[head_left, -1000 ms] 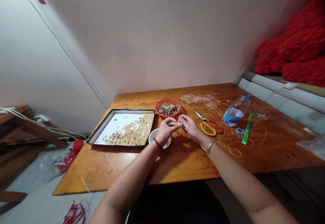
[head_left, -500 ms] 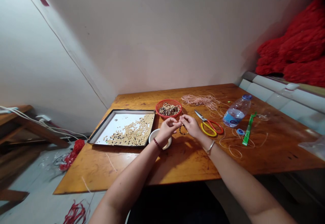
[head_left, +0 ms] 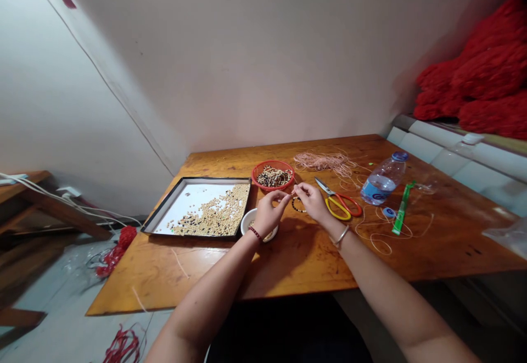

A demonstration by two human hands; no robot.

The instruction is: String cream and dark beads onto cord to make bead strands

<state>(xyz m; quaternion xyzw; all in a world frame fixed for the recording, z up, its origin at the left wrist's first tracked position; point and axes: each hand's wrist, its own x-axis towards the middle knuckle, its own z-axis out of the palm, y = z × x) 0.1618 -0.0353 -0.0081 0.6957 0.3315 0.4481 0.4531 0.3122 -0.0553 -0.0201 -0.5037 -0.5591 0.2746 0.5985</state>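
Observation:
My left hand [head_left: 268, 212] and my right hand [head_left: 312, 201] meet fingertip to fingertip above the table, each closed in a pinch. Between them is thin cord, too fine to follow fully. From it hangs a small beaded bracelet [head_left: 297, 205] of dark and pale beads, just below my right fingers. A white bowl [head_left: 246, 222] stands under my left wrist, partly hidden by it. Behind my hands, a red basket [head_left: 255, 180] holds many strung beads. Scissors [head_left: 338, 205] with one yellow and one red handle lie right of my right hand.
A black-edged tray [head_left: 175, 198] with loose beads lies at left. Behind the scissors is tangled pink cord [head_left: 325, 161]. Farther right are a water bottle [head_left: 382, 180], a blue cap [head_left: 388, 212], a green wrapper [head_left: 402, 212] and loose thread. The wooden table [head_left: 288, 275] meets the wall.
My fingertips have drawn slightly apart, my right hand lifting a little. More of the bracelet's loop shows below them. The table items have stayed put.

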